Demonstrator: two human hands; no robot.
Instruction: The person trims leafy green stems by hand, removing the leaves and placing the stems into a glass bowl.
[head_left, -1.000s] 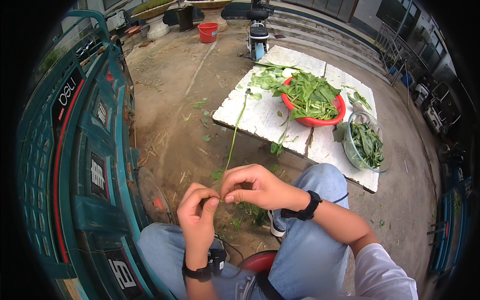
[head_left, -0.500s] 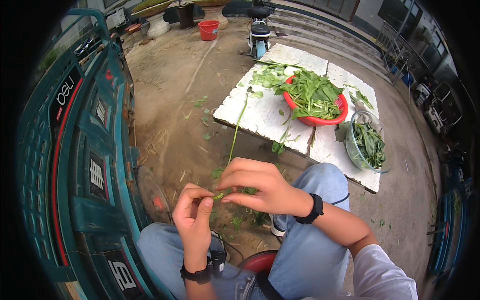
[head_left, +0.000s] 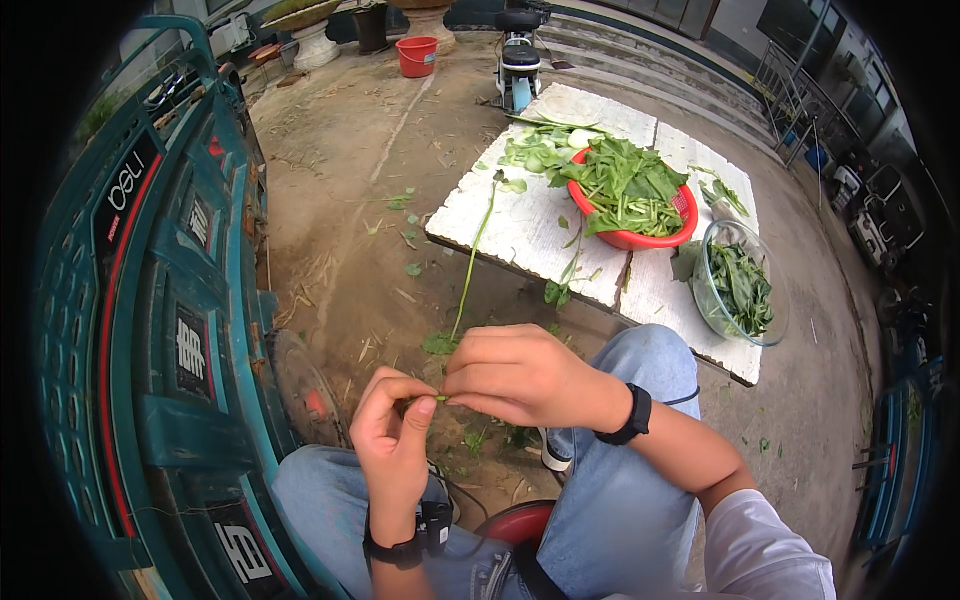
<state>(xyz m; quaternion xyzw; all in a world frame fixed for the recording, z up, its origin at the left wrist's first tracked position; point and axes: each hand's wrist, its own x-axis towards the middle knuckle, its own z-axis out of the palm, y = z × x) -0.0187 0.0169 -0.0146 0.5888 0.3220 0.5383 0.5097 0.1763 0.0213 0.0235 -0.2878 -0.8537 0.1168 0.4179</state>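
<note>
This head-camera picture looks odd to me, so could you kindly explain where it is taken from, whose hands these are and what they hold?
The picture comes from a wide fisheye camera worn on a person's head, looking down, so straight edges bend near the rim. There is no machine: the two bare hands rising from the lower edge are the wearer's own. The left hand and right hand pinch a long green stem between them, above knees in blue jeans. Ahead, on the dirt ground, lies a white board with loose leaves, a red basket heaped with leafy greens, and a clear bowl with more greens. A teal vehicle stands at the left.
</note>
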